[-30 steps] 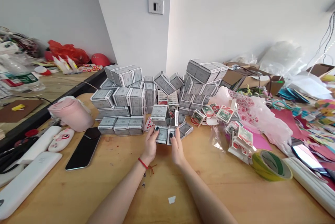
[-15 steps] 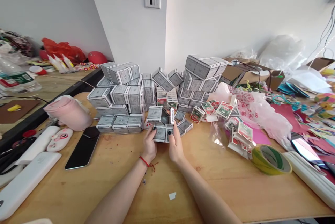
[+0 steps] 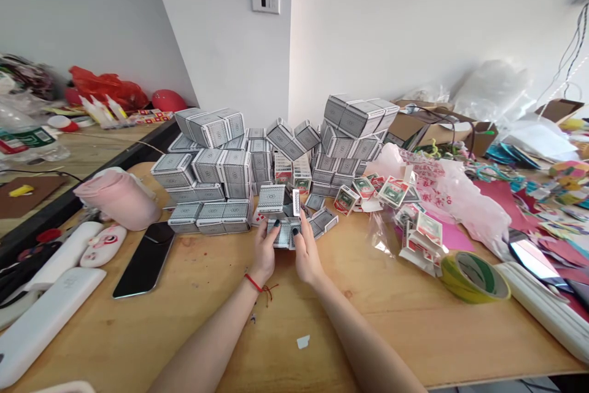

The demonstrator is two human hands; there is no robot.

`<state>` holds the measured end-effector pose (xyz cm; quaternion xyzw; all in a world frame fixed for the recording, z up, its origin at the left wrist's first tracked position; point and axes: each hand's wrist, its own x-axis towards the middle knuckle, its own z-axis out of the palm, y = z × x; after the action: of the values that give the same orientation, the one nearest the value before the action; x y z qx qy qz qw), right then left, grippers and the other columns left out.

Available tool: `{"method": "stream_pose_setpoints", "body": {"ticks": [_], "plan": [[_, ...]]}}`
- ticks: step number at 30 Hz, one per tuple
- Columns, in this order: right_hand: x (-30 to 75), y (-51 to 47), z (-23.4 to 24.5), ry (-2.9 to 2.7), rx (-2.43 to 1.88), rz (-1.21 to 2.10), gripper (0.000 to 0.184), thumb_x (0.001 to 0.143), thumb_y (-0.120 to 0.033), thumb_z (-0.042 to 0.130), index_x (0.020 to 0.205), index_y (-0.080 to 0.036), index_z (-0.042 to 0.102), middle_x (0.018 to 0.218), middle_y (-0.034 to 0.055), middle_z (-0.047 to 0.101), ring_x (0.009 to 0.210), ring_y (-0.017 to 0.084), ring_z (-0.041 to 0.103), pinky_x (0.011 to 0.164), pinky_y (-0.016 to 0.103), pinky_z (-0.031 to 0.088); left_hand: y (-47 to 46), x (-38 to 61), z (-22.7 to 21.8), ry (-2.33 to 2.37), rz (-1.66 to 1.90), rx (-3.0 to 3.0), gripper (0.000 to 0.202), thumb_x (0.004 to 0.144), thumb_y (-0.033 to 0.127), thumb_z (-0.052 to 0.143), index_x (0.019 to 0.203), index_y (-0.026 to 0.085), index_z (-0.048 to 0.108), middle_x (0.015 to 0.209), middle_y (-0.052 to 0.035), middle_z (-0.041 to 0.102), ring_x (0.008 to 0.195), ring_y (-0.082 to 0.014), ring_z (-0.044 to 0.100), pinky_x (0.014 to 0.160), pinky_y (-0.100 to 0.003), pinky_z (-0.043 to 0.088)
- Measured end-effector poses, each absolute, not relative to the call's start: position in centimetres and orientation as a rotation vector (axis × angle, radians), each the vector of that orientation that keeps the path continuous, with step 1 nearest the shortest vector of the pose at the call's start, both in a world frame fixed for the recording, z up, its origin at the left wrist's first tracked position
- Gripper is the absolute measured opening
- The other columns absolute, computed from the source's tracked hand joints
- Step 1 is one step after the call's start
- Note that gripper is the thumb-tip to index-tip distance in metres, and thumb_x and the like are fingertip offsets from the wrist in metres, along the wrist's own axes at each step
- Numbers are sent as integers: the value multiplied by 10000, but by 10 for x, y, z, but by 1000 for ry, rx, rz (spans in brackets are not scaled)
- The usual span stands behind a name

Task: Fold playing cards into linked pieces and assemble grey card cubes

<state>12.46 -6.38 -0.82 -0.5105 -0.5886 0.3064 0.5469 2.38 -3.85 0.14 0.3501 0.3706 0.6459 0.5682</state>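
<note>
My left hand (image 3: 264,252) and my right hand (image 3: 307,255) are both closed around a small bundle of playing cards (image 3: 281,236) with grey patterned backs, held low over the table. Both thumbs press on its top face, and the fingers behind are largely hidden. Just beyond the bundle is a block of cards (image 3: 271,199); a narrow white-edged piece (image 3: 296,202) stands above my right fingers. Whether these two touch the bundle I cannot tell. To the right of my right hand, more grey-backed cards (image 3: 323,221) lie tilted on the table.
Stacked grey card blocks (image 3: 223,166) stand behind on the left, with another tall stack (image 3: 354,135) on the right. Opened card boxes (image 3: 426,236) and yellow tape (image 3: 476,276) lie right. A black phone (image 3: 145,261) and pink roll (image 3: 117,197) sit left on the wooden table (image 3: 193,331).
My thumbs have shifted on the cards, the left one inward across the top. The narrow upright piece has moved slightly left. The whole view has slid a little.
</note>
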Motion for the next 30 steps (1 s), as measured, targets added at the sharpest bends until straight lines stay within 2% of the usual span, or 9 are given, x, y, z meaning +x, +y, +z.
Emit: {"method": "stream_pose_setpoints", "body": {"ticks": [7, 16, 22, 30], "plan": [[126, -62, -10, -1301, -1186, 799, 531, 885, -290, 293, 1411, -230, 247, 1465, 13, 288, 1352, 184, 232, 1123, 416, 172, -42, 21, 6, 935, 1456, 964, 378, 679, 329, 664, 1020, 178, 602, 1071, -61, 647, 1017, -234, 584, 879, -335, 460], [127, -60, -14, -1279, -1200, 793, 522, 883, -309, 286, 1392, -192, 291, 1454, 39, 310, 1342, 185, 253, 1120, 398, 179, -40, 26, 3, 905, 1475, 852, 360, 731, 356, 619, 1048, 189, 577, 1103, -53, 635, 996, -204, 594, 818, -279, 475], [128, -60, -13, -1227, -1235, 825, 528, 884, -320, 279, 1393, -180, 295, 1450, 35, 317, 1351, 182, 233, 1126, 390, 160, -38, 26, -1, 916, 1484, 886, 335, 761, 363, 591, 1047, 189, 580, 1136, -58, 620, 1032, -205, 576, 832, -280, 470], [125, -64, -11, -1218, -1282, 799, 527, 894, -324, 275, 1398, -172, 285, 1445, 46, 328, 1343, 191, 253, 1115, 398, 193, -39, 27, -2, 883, 1474, 823, 357, 746, 373, 605, 1051, 191, 582, 1087, -54, 637, 983, -206, 598, 817, -289, 478]]}}
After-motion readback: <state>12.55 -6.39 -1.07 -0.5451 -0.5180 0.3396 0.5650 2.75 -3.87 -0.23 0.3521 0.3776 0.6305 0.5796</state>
